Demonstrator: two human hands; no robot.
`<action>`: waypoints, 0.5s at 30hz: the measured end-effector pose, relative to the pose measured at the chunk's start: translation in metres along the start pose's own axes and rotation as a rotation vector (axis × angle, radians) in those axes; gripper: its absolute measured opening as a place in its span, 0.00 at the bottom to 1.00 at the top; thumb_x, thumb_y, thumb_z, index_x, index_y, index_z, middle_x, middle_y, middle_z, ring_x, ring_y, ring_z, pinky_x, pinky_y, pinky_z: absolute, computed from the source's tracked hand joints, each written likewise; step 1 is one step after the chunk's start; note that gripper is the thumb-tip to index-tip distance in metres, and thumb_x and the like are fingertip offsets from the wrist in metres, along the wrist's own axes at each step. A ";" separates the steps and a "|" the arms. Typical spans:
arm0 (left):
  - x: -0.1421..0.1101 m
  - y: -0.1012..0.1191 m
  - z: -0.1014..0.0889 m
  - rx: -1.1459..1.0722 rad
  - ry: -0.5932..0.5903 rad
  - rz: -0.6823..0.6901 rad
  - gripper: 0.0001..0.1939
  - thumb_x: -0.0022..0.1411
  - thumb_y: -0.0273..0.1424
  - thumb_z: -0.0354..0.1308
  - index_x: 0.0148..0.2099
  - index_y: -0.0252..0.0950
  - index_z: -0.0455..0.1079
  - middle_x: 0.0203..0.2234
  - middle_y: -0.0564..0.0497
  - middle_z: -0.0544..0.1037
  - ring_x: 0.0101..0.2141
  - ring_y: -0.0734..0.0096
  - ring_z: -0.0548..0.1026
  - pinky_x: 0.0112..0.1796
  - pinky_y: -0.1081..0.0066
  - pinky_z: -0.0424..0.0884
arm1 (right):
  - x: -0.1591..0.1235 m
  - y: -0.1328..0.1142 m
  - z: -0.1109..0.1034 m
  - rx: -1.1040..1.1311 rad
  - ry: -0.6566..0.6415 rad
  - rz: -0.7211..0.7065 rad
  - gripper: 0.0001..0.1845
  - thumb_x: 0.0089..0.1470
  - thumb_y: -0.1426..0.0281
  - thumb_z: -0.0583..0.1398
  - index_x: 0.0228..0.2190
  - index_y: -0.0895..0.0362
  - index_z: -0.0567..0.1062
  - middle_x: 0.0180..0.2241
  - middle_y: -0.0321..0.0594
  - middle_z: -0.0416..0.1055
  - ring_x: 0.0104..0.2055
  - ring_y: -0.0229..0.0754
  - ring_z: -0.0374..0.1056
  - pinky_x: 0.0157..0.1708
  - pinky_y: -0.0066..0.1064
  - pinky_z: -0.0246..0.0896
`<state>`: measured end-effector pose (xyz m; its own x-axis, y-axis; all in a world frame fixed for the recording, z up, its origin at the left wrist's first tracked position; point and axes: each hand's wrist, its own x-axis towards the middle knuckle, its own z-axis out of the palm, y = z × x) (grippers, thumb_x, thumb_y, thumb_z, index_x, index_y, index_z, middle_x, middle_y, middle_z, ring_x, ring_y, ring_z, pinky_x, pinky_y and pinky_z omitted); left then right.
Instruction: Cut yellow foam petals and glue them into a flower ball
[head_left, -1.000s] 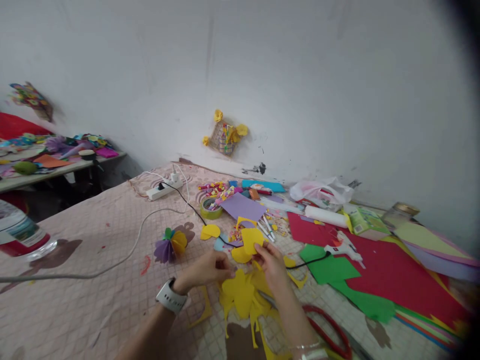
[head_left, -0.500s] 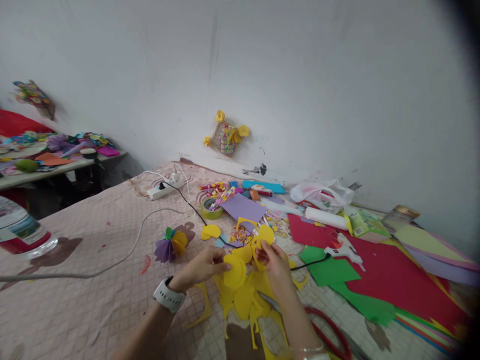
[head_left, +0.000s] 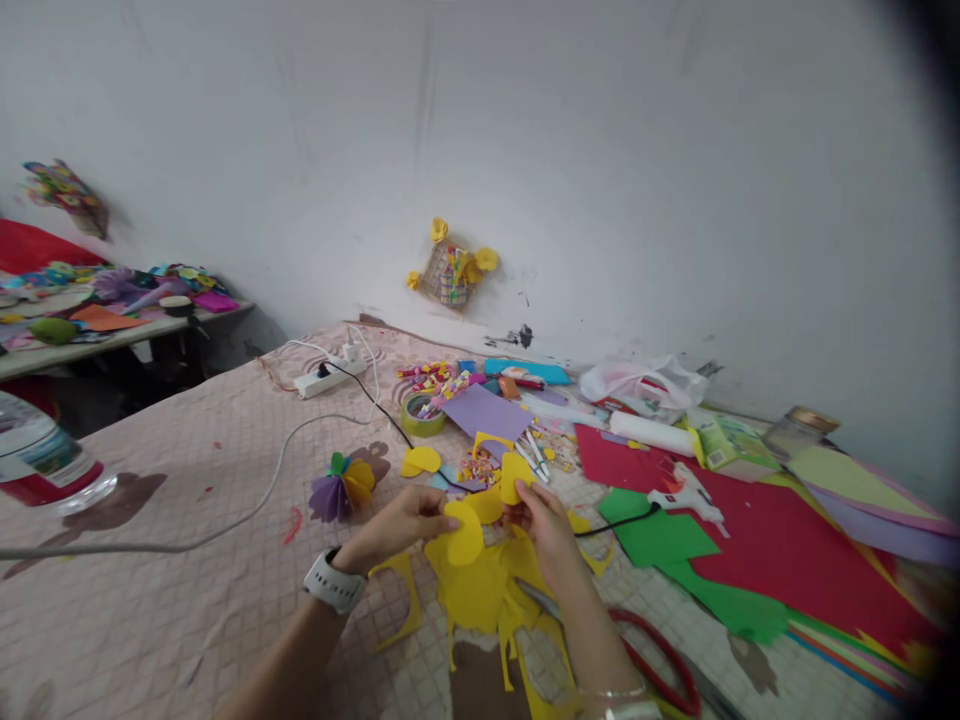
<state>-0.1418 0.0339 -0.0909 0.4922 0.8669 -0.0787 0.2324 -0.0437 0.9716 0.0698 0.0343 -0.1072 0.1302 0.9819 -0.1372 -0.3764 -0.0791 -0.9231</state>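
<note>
My left hand [head_left: 397,527], with a white watch on the wrist, pinches a yellow paper circle [head_left: 463,535] by its left edge. Beside it, my right hand [head_left: 547,533] pinches another yellow paper piece [head_left: 514,474] that sticks up above the fingers. Both hands hover close together just over a heap of yellow paper offcuts [head_left: 480,595] on the pink quilted surface [head_left: 187,480]. A purple, yellow and green paper flower [head_left: 341,488] lies to the left of my left hand.
Red-handled scissors [head_left: 652,665] lie by my right forearm. A white glue gun [head_left: 686,497] rests on green and red sheets [head_left: 750,545]. A tape roll [head_left: 421,417], purple paper [head_left: 484,413], markers, a power strip [head_left: 328,378] and a plastic bottle [head_left: 41,462] surround the area.
The hands pulled two yellow pieces apart from the heap. The left one now holds a circle lower and nearer, and the right one's piece has dropped slightly.
</note>
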 end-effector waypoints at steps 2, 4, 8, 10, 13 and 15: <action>-0.002 0.001 0.002 -0.003 -0.023 -0.011 0.19 0.49 0.42 0.63 0.23 0.34 0.61 0.17 0.59 0.62 0.20 0.79 0.58 0.22 0.77 0.53 | 0.001 0.000 -0.001 -0.009 0.007 -0.008 0.18 0.34 0.58 0.70 0.20 0.57 0.73 0.18 0.32 0.72 0.21 0.38 0.68 0.23 0.28 0.63; -0.003 0.002 0.003 0.004 -0.050 -0.027 0.19 0.46 0.41 0.64 0.22 0.34 0.62 0.16 0.59 0.63 0.19 0.79 0.58 0.21 0.77 0.52 | 0.001 0.000 -0.002 -0.023 0.005 -0.017 0.18 0.34 0.58 0.70 0.20 0.57 0.73 0.18 0.33 0.71 0.22 0.38 0.68 0.23 0.28 0.63; -0.001 0.000 0.004 0.036 -0.019 -0.038 0.19 0.43 0.41 0.67 0.19 0.34 0.63 0.14 0.59 0.62 0.18 0.79 0.58 0.20 0.76 0.51 | 0.001 -0.001 -0.001 -0.069 -0.012 -0.037 0.18 0.35 0.57 0.70 0.20 0.57 0.72 0.18 0.32 0.70 0.22 0.38 0.67 0.23 0.29 0.63; 0.002 -0.002 0.002 0.046 0.103 -0.024 0.22 0.46 0.44 0.64 0.17 0.35 0.59 0.12 0.60 0.58 0.17 0.80 0.56 0.19 0.76 0.49 | 0.001 -0.002 -0.001 -0.108 -0.032 -0.049 0.18 0.35 0.56 0.69 0.19 0.56 0.71 0.18 0.32 0.69 0.21 0.38 0.67 0.24 0.29 0.63; 0.008 -0.008 -0.002 0.037 0.352 -0.004 0.27 0.53 0.50 0.56 0.17 0.36 0.53 0.11 0.60 0.53 0.16 0.81 0.51 0.18 0.75 0.46 | -0.002 -0.003 -0.001 -0.208 -0.094 -0.063 0.18 0.37 0.55 0.68 0.19 0.56 0.71 0.18 0.31 0.67 0.20 0.37 0.65 0.23 0.28 0.62; 0.012 -0.013 -0.005 0.019 0.504 0.002 0.27 0.54 0.51 0.53 0.17 0.37 0.52 0.11 0.61 0.52 0.15 0.81 0.50 0.18 0.75 0.45 | -0.004 -0.002 -0.001 -0.305 -0.157 -0.063 0.18 0.41 0.54 0.66 0.19 0.56 0.72 0.16 0.31 0.66 0.19 0.37 0.63 0.22 0.28 0.60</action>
<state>-0.1432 0.0468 -0.1038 0.0273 0.9986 0.0449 0.2499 -0.0503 0.9670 0.0712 0.0301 -0.1052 -0.0075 0.9991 -0.0418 -0.0772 -0.0422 -0.9961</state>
